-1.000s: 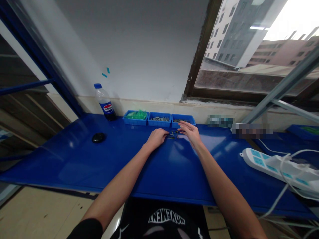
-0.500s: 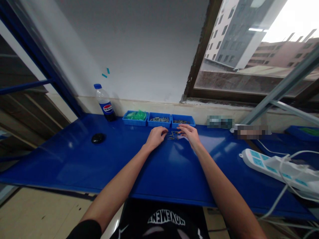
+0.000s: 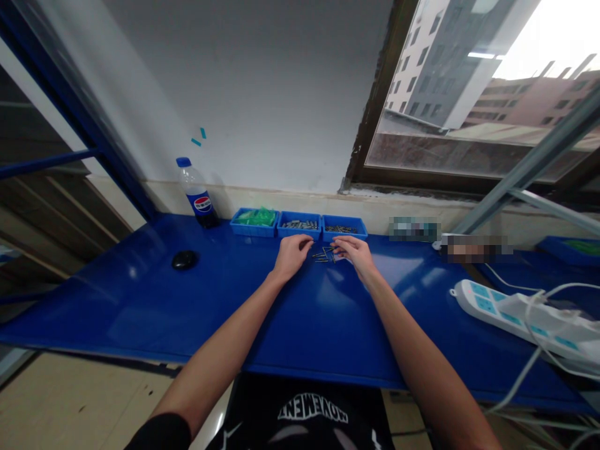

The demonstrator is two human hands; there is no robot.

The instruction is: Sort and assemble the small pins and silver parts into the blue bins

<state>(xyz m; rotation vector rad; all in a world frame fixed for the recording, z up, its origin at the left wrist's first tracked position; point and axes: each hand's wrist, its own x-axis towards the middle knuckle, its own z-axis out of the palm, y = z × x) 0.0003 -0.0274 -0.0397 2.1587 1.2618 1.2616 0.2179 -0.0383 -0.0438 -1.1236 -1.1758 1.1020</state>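
Screws (image 3: 321, 255) lie at twelve o'clock between your pinched left hand (image 3: 291, 255) and curled right hand (image 3: 356, 254), though I can't tell if either grips one, with a few out and many seemingly left in one o'clock's blue tray (image 3: 344, 220).

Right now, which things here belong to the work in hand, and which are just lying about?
Likely in use:
- loose thin metal pieces, between the left hand and right hand
- right bin, holding small pieces
- middle bin, holding grey pieces
- perhaps the left bin, with green plastic

Apparently just lying about:
- cola bottle
- black rounded object
- white power strip
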